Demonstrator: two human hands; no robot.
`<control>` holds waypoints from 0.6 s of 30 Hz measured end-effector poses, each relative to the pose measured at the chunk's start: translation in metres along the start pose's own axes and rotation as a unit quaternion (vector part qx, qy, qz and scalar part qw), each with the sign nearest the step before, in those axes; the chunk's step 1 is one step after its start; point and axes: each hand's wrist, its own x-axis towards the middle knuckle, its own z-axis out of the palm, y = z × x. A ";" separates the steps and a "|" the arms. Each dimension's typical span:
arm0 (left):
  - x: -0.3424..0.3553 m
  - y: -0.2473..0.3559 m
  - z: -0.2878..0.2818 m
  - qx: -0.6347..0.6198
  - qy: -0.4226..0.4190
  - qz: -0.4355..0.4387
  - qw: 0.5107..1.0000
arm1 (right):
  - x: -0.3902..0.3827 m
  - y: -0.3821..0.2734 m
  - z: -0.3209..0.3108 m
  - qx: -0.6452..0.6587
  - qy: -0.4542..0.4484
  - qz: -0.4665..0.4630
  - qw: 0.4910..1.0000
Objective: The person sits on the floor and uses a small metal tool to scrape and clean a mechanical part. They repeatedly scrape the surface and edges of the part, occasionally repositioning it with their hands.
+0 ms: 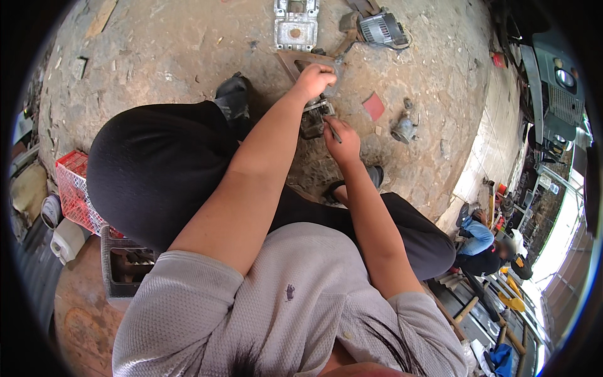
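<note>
On rough floor [157, 56], metal part [311, 127]; leftward, red crate [76, 196].

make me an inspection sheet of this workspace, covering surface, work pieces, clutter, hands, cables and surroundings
Surface: rough, stained ground with scattered debris.
Work pieces: dark metal part between the feet; thin tool beside it.
Clutter: silver metal casing, grey motor-like part, red flat piece, small metal canister.
Hands: right hand holds the thin tool; left hand is just beyond the dark metal part, grip unclear.
Cables: possibly one, curving by the motor-like part; too small to confirm.
Surroundings: red-and-white crate left; seated person and vehicle front right.
</note>
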 end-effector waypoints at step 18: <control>0.008 0.000 0.006 0.007 0.031 0.001 0.999 | 0.003 0.003 -0.006 -0.053 0.003 -0.057 0.997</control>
